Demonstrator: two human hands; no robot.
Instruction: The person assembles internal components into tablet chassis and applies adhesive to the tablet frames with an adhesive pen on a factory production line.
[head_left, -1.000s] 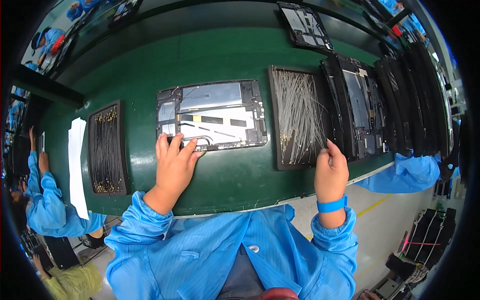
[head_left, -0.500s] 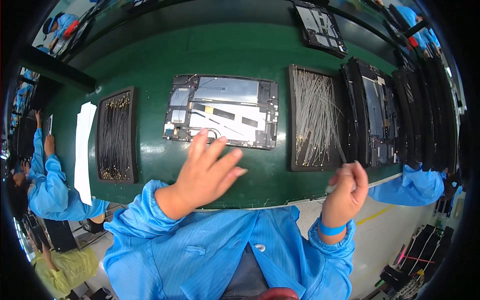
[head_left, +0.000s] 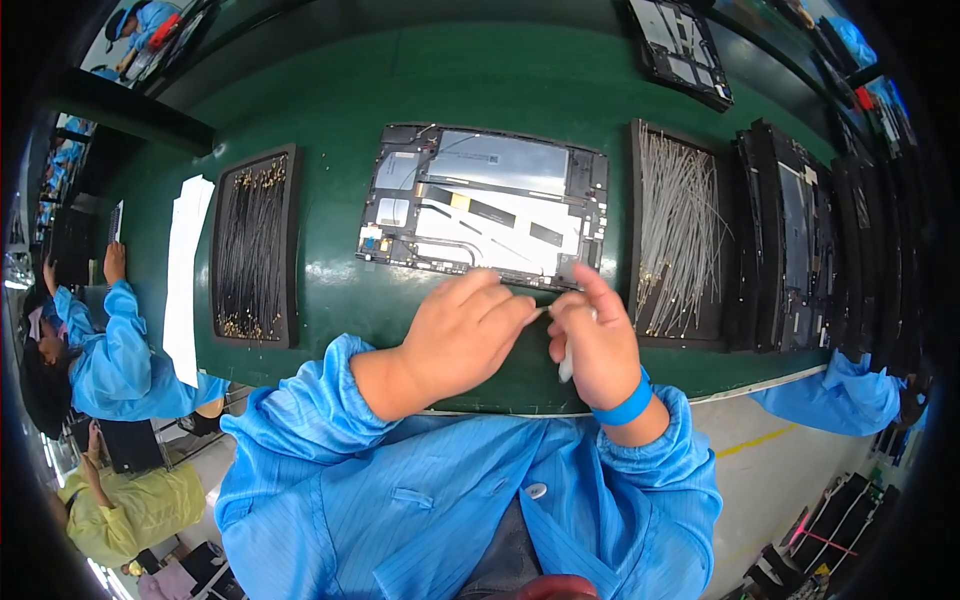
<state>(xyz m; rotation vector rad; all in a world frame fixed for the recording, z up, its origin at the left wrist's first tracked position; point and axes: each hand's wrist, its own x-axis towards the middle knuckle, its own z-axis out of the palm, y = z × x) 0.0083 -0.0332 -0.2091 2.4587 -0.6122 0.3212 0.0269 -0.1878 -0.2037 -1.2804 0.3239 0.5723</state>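
Just in front of the near edge of an opened flat electronic device [head_left: 500,222], my two hands meet fingertip to fingertip. The fingers of my left hand [head_left: 455,330] are pressed together in a pinch; whatever is between them is too small to make out. My right hand [head_left: 600,345], with a blue band at the wrist, is closed round a slim tool with a pale end [head_left: 567,362]; its tip is hidden by the fingers. The device lies back-up on the green table, showing silver plates, dark flat cables and a black frame.
On the right, a dark tray [head_left: 683,338] holds many grey thin cables [head_left: 680,225]; beyond it stand several upright devices [head_left: 795,230]. A tray of black cables [head_left: 253,250] and white paper strips [head_left: 187,280] lie left. Another device [head_left: 682,45] sits far right. Co-workers sit nearby.
My right hand has moved left from beside the grey cable tray to meet my left hand. My left fingers, spread before, are now pinched. The view has shifted slightly.
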